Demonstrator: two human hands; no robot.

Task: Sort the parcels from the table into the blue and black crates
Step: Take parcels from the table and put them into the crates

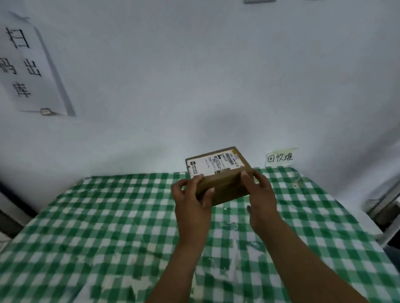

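White wall (pixel 188 80): plain, fills the upper view behind the table. Table (pixel 82 244): covered in a green-and-white checked cloth, creased, meeting the wall at its far edge. Paper sign (pixel 17 63): large sheet with black handwritten characters, on the wall up and left of the table. Parcel (pixel 220 173): brown cardboard box with a white printed label on top, over the table's far edge near the wall, gripped from both sides; whether its base touches the cloth cannot be told. Left hand (pixel 192 204): fingers wrapped on the parcel's left end. Right hand (pixel 261 194): clasping its right end. Small note (pixel 280 157): handwritten slip on the wall, just right of the parcel.
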